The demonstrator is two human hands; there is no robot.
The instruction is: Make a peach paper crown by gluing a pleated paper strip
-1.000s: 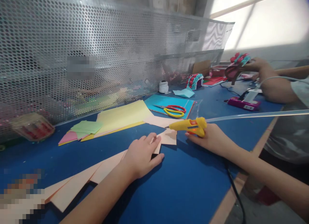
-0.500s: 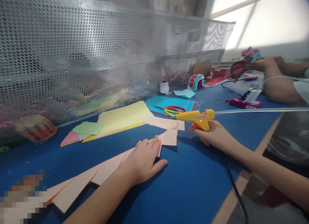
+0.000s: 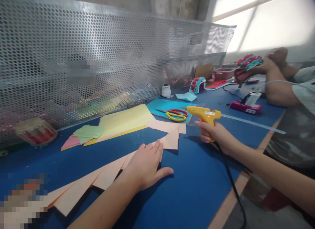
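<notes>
My left hand [image 3: 146, 165] lies flat with fingers stretched on a row of overlapping folded peach papers [image 3: 105, 173]. The row runs diagonally from the lower left, and its far piece shows past my fingertips. Wrapped round the handle of a yellow glue gun [image 3: 203, 113], my right hand [image 3: 215, 135] is raised over the table to the right of the papers. The gun's nozzle points left, an orange light glows on its side, and a clear glue stick [image 3: 253, 123] juts out of its back. Beyond the nozzle, scissors [image 3: 176, 114] with red and yellow handles rest on blue paper [image 3: 157, 105].
Yellow sheets [image 3: 125, 119] and small green papers [image 3: 89, 131] lie behind the row. A perforated metal screen [image 3: 110, 58] borders the blue table [image 3: 184, 196]. At right, a co-worker's hands [image 3: 265, 64] hold a red-and-teal piece near a purple power strip [image 3: 246, 106]. A black cord [image 3: 231, 179] hangs over the edge.
The glue gun has shifted slightly right and tilted, so its glue stick now slopes down to the right. My left hand stays on the papers. The co-worker's red-and-teal piece has turned.
</notes>
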